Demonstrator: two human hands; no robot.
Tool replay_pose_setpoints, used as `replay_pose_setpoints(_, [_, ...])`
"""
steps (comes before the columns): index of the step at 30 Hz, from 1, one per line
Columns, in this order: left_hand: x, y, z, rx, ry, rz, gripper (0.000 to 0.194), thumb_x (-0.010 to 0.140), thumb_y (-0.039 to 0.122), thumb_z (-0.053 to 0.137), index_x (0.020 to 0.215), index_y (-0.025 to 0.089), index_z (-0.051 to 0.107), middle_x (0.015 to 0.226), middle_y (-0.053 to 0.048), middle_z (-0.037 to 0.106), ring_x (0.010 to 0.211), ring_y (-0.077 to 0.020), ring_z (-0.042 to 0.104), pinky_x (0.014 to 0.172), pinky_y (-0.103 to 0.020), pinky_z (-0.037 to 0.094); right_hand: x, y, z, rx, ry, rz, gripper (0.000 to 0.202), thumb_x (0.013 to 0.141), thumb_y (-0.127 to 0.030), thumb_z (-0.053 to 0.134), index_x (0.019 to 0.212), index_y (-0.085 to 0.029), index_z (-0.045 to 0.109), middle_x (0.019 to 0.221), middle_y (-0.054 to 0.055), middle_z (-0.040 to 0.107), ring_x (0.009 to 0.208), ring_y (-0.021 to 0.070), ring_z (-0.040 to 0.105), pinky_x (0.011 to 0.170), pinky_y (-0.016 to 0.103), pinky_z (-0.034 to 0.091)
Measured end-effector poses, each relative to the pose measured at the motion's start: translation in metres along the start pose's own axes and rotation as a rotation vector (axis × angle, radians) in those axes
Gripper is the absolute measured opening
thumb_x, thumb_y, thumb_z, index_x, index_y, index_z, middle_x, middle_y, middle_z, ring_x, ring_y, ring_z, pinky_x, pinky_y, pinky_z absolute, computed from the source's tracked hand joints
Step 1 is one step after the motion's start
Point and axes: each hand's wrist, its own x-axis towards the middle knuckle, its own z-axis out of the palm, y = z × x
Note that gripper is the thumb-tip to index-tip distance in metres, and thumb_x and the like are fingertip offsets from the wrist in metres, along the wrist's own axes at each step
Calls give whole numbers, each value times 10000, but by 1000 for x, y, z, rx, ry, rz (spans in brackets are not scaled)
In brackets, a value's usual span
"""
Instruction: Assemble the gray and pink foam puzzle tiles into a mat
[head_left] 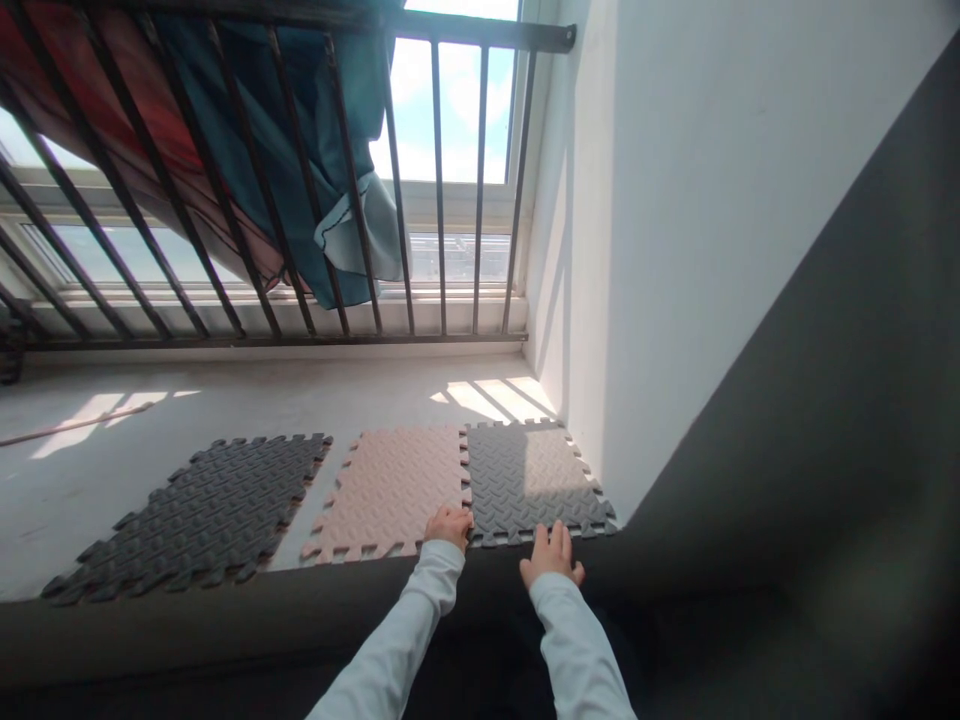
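Observation:
My left hand (449, 526) rests at the front right corner of a pink foam mat tile (397, 480), right by the seam with a dark grey foam mat tile (499, 485). Its fingers are curled on the pink tile's edge. The two tiles lie side by side, their toothed edges meeting. At the grey tile's front edge is my right hand (551, 555), fingers spread and holding nothing. Another dark grey foam mat tile (217, 510) lies to the left, apart from the pink one by a narrow gap.
The tiles lie on a pale window ledge (322, 390). A dark metal railing (442, 340) runs before the window, with red and teal cloth (300, 150) behind its bars. A white wall (660, 250) bounds the right side. A thin stick-like thing (75, 425) lies far left.

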Motion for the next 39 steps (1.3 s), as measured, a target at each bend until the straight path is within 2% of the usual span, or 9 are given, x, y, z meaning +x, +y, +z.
replay_pose_setpoints(6, [5, -2, 1, 17, 33, 17, 267, 782, 256, 387, 826, 302, 646, 1080, 28, 570, 993, -159, 490, 781, -274, 392, 2, 2, 3, -2, 10, -9, 592, 673, -214, 487, 1245, -223, 334, 1408, 98, 152, 1274, 201, 119, 903, 473, 285])
replay_pose_setpoints(9, [10, -11, -2, -21, 80, 53, 297, 742, 225, 441, 981, 289, 606, 1142, 19, 538, 999, -141, 496, 824, -239, 393, 2, 1, 3, -7, 33, -17, 596, 660, -210, 485, 1240, -218, 343, 1402, 106, 172, 1270, 214, 136, 893, 473, 294])
replay_pose_setpoints(12, [20, -25, -6, -16, 121, 48, 419, 749, 191, 423, 1157, 257, 494, 1244, -6, 478, 1127, -151, 408, 934, -256, 332, 1, 0, 4, -14, 45, -18, 583, 653, -209, 489, 1223, -206, 366, 1400, 116, 179, 1270, 225, 136, 894, 471, 291])
replay_pose_setpoints(17, [33, -36, -8, 45, -2, 191, 394, 797, 229, 358, 1167, 301, 473, 1309, 24, 409, 1218, -142, 306, 1010, -334, 245, 1, -1, 3, -7, 29, -9, 569, 665, -205, 493, 1220, -197, 368, 1401, 127, 164, 1271, 225, 127, 899, 467, 280])
replay_pose_setpoints(22, [27, -39, 0, 107, -27, 229, 455, 820, 297, 286, 1272, 285, 336, 1383, 9, 266, 1265, -180, 214, 1014, -469, 166, 1, -2, 4, -17, 40, -3, 561, 658, -186, 491, 1208, -197, 379, 1395, 126, 182, 1267, 224, 138, 899, 465, 279])
replay_pose_setpoints(28, [23, -32, -6, 142, -83, 203, 485, 806, 383, 302, 1281, 284, 315, 1397, 7, 238, 1265, -227, 199, 983, -541, 175, 0, -5, 4, -27, 43, 4, 562, 653, -201, 507, 1202, -186, 386, 1392, 131, 185, 1269, 234, 131, 904, 456, 284])
replay_pose_setpoints(33, [39, -21, -24, 145, -125, 186, 414, 788, 375, 371, 1191, 304, 434, 1327, -10, 379, 1201, -187, 319, 973, -389, 274, 0, -6, 4, -29, 40, -5, 591, 649, -191, 512, 1222, -171, 368, 1389, 155, 176, 1269, 255, 123, 899, 467, 288])
replay_pose_setpoints(35, [46, -20, -24, 143, -119, 129, 450, 793, 372, 362, 1234, 286, 379, 1357, -21, 329, 1224, -187, 282, 976, -388, 272, 0, -5, 5, -36, 44, -12, 608, 647, -198, 515, 1233, -172, 355, 1391, 155, 171, 1269, 252, 125, 893, 472, 293])
replay_pose_setpoints(39, [54, -25, -16, 141, -137, 17, 490, 806, 394, 325, 1281, 281, 296, 1410, -7, 210, 1273, -221, 166, 976, -495, 233, 1, -4, 6, -49, 45, -5, 623, 647, -202, 519, 1244, -187, 343, 1398, 135, 168, 1271, 232, 128, 897, 476, 290])
